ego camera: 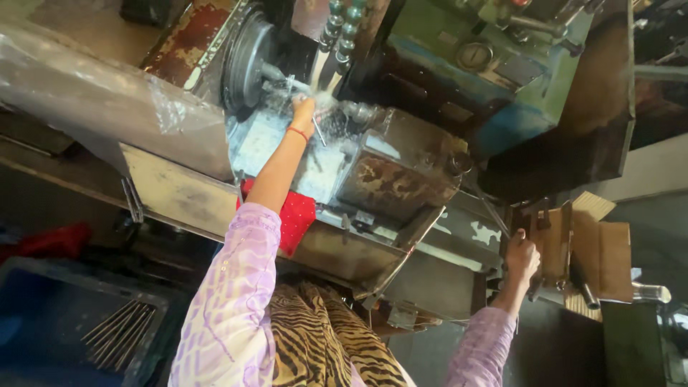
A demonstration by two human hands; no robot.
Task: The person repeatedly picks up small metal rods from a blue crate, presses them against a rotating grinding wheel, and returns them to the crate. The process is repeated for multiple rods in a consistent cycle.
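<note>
A thin metal rod [318, 131] is pinched in the left hand [304, 109], the grip pressed together around its upper end so that the rod hangs down toward the wet tray [315, 168] below. The hand is held up close to the round chuck [247, 61] of the machine, right under the stream of white coolant [319, 75], which is splashed over the fingers (the exact contact with the chuck's spindle cannot be made out through the spray). The forearm is laid across a red cloth [296, 218] draped on the tray's edge, seemingly as padding against the metal lip.

The right hand [521, 256] is closed around a dark lever [513, 240] at the machine's right end, the grip wrapped fully shut, as if control is kept there while the other arm is stretched in. Beside it, cardboard pieces [602, 247] are propped against the frame. Down at the left, a bundle of similar rods [118, 331] is kept in a dark bin [43, 315], within reach.
</note>
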